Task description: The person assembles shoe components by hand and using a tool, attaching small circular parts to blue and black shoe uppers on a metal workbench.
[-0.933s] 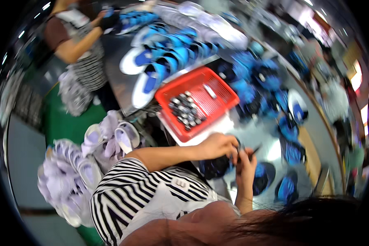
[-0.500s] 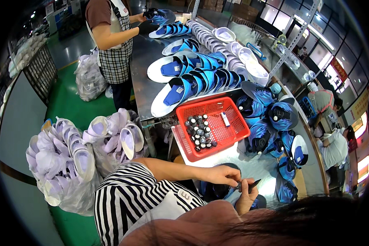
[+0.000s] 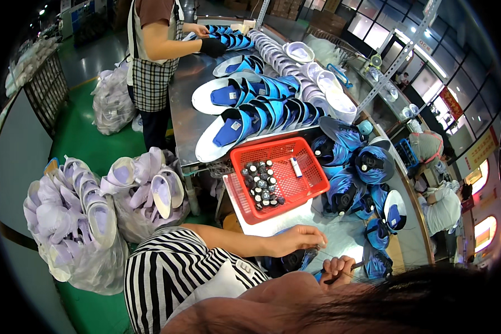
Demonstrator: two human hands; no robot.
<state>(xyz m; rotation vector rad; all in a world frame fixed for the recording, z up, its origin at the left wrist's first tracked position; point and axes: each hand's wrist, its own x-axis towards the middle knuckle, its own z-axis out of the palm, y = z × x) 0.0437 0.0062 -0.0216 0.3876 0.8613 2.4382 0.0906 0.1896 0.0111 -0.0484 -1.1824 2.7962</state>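
My left hand (image 3: 296, 240) is over the white worktop with its thumb and fingers pinched together; whatever is between the fingertips is too small to make out. Under it lies a dark blue-and-black shoe (image 3: 292, 261), partly covered by my hand and forearm. Close by on the right, my right hand (image 3: 337, 269) is curled around a slim dark tool (image 3: 357, 265) that points away to the right. The tool's exact kind does not show. The two hands are apart.
A red plastic basket (image 3: 322, 186) holds small black-and-white round pieces (image 3: 261, 183) and a white tube (image 3: 296, 167). Blue shoes (image 3: 345, 189) crowd the right side; shoe rows (image 3: 222, 133) line the far table. Bags of pale shoes (image 3: 78, 222) stand left. A co-worker (image 3: 156, 44) stands beyond.
My hands were together and have moved apart, the left one rising slightly, the right one dropping lower. The view has shifted a little. The co-worker has put down the shoe on the far table.
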